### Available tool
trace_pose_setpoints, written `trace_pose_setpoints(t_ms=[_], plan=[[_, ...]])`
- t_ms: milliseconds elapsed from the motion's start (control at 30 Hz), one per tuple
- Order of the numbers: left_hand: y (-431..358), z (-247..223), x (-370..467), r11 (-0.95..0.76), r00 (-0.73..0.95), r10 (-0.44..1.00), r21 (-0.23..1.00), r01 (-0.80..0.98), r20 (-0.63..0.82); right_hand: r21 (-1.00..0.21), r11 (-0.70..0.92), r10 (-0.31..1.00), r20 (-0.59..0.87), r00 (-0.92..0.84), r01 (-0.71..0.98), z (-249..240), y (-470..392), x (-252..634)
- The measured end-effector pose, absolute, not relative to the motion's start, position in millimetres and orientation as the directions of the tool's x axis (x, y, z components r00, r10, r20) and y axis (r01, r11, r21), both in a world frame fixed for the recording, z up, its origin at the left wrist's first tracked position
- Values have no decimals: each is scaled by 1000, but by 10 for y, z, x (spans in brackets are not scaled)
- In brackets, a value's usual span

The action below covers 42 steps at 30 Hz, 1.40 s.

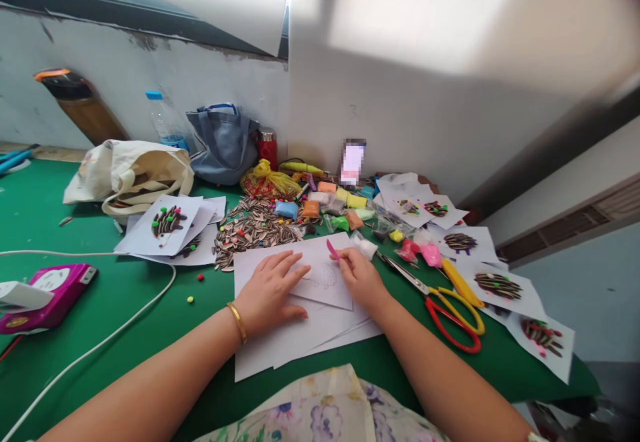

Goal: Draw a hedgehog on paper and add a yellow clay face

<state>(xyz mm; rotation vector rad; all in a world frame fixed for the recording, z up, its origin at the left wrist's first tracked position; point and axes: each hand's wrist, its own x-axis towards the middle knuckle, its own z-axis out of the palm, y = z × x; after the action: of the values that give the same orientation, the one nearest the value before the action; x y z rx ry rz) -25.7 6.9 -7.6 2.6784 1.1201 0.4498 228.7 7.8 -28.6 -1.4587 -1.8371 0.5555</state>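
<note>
My left hand (273,290) lies with its fingers spread on the white sheets (310,329) in front of me. A smaller white card (313,255) rests on top, bearing a faint pencil drawing. At its right side my right hand (357,275) pinches a small pink tool (332,250), whose flat tip points up and left. Beyond the papers is a heap of striped sunflower seeds (255,229). Packets of coloured clay (311,209) sit right of the heap.
Scissors (440,302) with red and yellow handles lie on the right, near finished seed pictures (497,285). More pictures (165,229), a cloth bag (140,169) and a purple power strip (50,295) with a white cable are left. A phone (352,162) leans against the wall.
</note>
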Motion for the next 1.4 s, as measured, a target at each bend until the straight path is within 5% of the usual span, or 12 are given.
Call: trace_pose_setpoints(t_ms=[300,500,1400], plan=[[23,-49,-249,-745,756,647,295,599,98,-494,423,896,350,-272,759,-201,44,2324],[37,-87,-248,-740,762,646,290,607,52,-316,388,901,328,-284,866,-197,45,2237],[36,-169,-199,-743,748,662,188,643,55,-230,435,871,355,-341,871,-148,57,2129]])
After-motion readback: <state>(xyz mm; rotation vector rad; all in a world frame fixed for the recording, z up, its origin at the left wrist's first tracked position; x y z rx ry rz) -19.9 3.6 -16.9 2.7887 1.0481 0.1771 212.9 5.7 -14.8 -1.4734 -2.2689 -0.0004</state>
